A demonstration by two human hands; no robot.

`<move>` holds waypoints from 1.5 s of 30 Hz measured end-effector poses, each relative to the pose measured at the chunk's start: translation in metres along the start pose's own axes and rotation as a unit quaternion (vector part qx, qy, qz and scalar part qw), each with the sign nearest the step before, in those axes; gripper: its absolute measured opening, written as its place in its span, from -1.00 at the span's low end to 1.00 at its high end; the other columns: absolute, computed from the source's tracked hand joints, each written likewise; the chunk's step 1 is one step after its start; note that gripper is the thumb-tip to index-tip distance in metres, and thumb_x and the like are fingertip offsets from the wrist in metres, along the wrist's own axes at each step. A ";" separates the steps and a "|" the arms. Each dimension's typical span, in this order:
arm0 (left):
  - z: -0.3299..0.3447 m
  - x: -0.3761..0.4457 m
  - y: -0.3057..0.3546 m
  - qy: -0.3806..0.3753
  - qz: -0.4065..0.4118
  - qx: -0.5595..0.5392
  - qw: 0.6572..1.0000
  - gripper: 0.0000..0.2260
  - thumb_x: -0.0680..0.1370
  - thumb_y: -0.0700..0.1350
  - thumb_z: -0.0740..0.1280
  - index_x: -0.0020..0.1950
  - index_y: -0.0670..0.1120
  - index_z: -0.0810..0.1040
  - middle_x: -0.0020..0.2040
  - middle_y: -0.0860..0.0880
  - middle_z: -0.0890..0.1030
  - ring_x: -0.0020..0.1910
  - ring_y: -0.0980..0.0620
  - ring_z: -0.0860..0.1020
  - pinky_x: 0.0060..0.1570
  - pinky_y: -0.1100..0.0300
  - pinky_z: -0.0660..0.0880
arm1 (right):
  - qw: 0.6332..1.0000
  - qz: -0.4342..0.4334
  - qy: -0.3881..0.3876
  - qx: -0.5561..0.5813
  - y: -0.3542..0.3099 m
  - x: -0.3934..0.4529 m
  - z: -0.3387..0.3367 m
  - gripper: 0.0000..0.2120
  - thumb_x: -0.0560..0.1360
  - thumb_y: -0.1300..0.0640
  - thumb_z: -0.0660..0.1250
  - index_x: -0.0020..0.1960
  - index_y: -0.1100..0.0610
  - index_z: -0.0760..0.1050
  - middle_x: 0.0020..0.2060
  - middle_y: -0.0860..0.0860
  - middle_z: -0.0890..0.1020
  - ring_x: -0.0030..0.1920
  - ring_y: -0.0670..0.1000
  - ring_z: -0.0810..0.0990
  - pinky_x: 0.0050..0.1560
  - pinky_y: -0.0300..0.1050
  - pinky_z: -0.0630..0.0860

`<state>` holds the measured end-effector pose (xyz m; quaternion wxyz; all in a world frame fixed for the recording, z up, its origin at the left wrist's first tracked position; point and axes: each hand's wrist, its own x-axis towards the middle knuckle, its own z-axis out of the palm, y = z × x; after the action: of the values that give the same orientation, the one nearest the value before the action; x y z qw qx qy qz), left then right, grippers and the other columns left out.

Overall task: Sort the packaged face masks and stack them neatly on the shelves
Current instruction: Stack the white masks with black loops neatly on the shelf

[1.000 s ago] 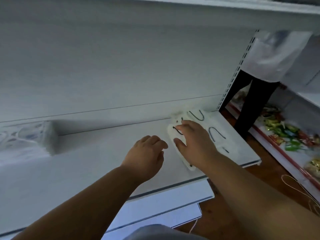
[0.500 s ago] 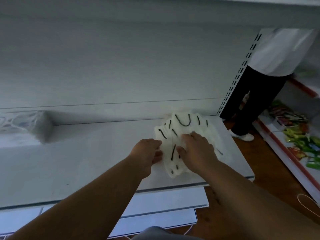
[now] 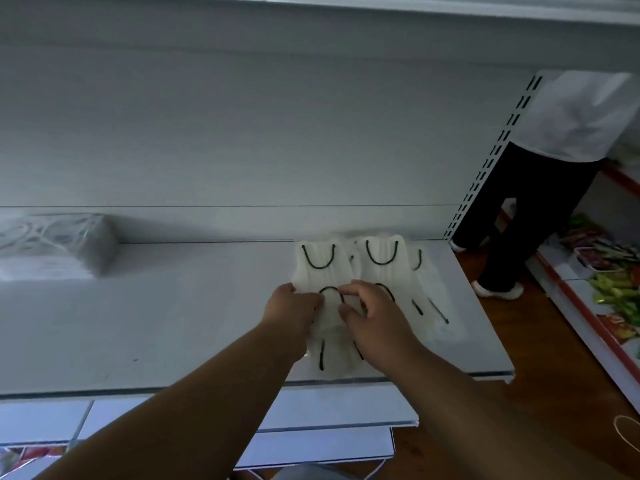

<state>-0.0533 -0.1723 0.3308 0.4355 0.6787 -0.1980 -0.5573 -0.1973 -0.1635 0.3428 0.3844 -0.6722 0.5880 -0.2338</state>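
Masks [image 3: 349, 271] fanned on shelf [image 3: 173, 323]; both hands [image 3: 294, 310] pinching.

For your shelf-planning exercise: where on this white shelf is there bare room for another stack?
Bare: the white shelf board between the wrapped pale mask stack at far left and the left hand. Crowded: the right end, under fanned white black-looped mask packets and both hands.

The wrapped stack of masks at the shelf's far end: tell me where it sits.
In the head view, the wrapped stack sits far left on the shelf, against the back panel.
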 end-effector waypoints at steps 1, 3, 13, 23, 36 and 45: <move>-0.003 0.001 0.000 0.005 0.003 -0.004 1.000 -0.78 0.47 -0.28 0.43 0.11 -0.17 0.59 -0.03 -0.25 0.68 -0.12 -0.21 0.67 -0.11 -0.16 0.66 | 0.999 0.020 0.021 0.045 0.001 0.001 0.001 -0.69 0.60 0.07 0.29 0.34 -0.06 0.44 0.30 -0.10 0.45 0.22 -0.19 0.42 0.19 -0.26 0.34; -0.011 0.003 0.001 -0.001 0.005 -0.023 1.000 -0.77 0.49 -0.31 0.43 0.12 -0.14 0.59 -0.03 -0.20 0.70 -0.10 -0.20 0.69 -0.13 -0.16 0.67 | 0.984 0.077 0.062 0.147 -0.001 0.002 0.002 -0.62 0.57 0.07 0.34 0.37 -0.08 0.39 0.27 -0.09 0.47 0.15 -0.13 0.49 0.07 -0.22 0.42; -0.074 0.013 0.014 -0.116 0.032 -0.010 0.993 -0.76 0.50 -0.24 0.48 0.16 -0.18 0.62 0.04 -0.20 0.71 0.01 -0.22 0.69 0.05 -0.19 0.63 | 0.889 0.223 0.032 0.399 -0.037 0.029 0.043 -0.44 0.31 0.10 0.62 0.25 0.18 0.54 0.01 0.16 0.70 -0.03 0.20 0.71 -0.04 0.27 0.64; -0.171 0.032 0.020 -0.238 0.019 -0.012 0.971 -0.64 0.60 -0.18 0.36 0.38 0.05 0.49 0.20 -0.14 0.66 0.18 -0.21 0.64 0.24 -0.28 0.51 | 0.896 0.199 0.087 0.387 -0.066 0.043 0.106 -0.74 0.52 0.13 0.40 0.19 0.15 0.57 0.04 0.17 0.68 0.05 0.20 0.67 0.11 0.24 0.60; -0.227 0.046 0.022 -0.188 0.057 -0.079 0.977 -0.61 0.54 -0.24 0.42 0.35 -0.07 0.50 0.13 -0.20 0.68 0.09 -0.24 0.67 0.07 -0.20 0.61 | 0.893 0.172 0.064 0.411 -0.081 0.053 0.130 -0.91 0.52 0.23 0.43 0.01 0.18 0.66 -0.05 0.14 0.73 0.04 0.18 0.68 0.17 0.19 0.57; -0.226 0.048 0.026 -0.166 0.104 -0.043 0.980 -0.57 0.49 -0.17 0.49 0.32 0.02 0.50 0.05 -0.11 0.71 0.03 -0.15 0.70 0.05 -0.24 0.62 | 0.917 0.141 0.075 0.364 -0.089 0.052 0.140 -0.90 0.50 0.23 0.45 0.01 0.17 0.66 -0.07 0.15 0.73 0.02 0.20 0.69 0.14 0.25 0.58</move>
<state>0.1768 -0.1388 0.3241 0.4810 0.5329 -0.3131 -0.6218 -0.0252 -0.1787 0.3229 0.5863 -0.3760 0.5779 -0.4252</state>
